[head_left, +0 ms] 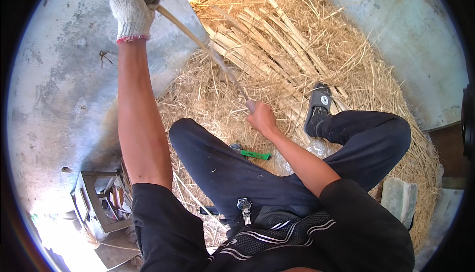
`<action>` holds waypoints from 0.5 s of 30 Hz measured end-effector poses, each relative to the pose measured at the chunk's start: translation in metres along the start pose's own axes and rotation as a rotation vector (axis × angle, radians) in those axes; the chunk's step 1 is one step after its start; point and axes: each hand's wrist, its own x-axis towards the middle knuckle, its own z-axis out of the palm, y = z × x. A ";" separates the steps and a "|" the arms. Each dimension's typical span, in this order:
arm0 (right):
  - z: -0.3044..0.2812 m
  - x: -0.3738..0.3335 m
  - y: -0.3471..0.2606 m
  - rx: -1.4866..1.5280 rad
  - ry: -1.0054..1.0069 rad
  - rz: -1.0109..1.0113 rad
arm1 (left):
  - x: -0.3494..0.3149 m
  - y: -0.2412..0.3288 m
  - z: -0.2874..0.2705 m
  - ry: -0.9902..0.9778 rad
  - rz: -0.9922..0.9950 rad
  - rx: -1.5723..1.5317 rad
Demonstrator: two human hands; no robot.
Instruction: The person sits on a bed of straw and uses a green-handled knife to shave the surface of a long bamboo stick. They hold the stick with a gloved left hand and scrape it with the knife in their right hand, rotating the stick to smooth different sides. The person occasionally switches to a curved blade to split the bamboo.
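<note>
2 hands in view, both closed. Left hand (132,5), top left, wears a whitish knit glove (131,22) with a red cuff edge; fingers curled tight around the end of a pale strip (180,23), which slants down and right from the fist. Right hand (262,118), bare, near the middle, is wrapped around the handle of a long tool (251,106) – looks like a knife; its thin blade (230,73) points up and left toward the strip, blurred along its length. Strip and blade meet or overlap between the 2 hands – cannot tell if they touch.

More pale split strips (277,42) lie in a loose bundle beyond the right hand, on a big heap of straw-coloured shavings (195,89). Person sits with knees spread, dark trousers (237,165), black short-sleeved top (371,222). 1 dark shoe (318,109) with a round white mark rests by the lower ends of the bundle. Green cutter (257,155) shows just beside the thigh, below the right hand; clear plastic item (317,148) near the right forearm, partly hidden. Grey block (398,200) at right, by the elbow. Lower left: box-like frame (91,193) with mixed small items inside, too cluttered to tell. Grey, stained surface (59,84) fills the left side.
</note>
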 end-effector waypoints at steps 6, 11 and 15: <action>0.023 0.025 0.053 0.270 -0.426 0.227 | 0.005 0.001 -0.014 -0.161 -0.034 0.015; -0.038 0.043 0.020 0.667 -0.650 0.477 | 0.009 -0.006 -0.021 -0.274 -0.012 -0.030; -0.038 0.027 -0.031 0.301 -0.278 0.136 | 0.005 -0.006 -0.011 -0.222 0.035 0.023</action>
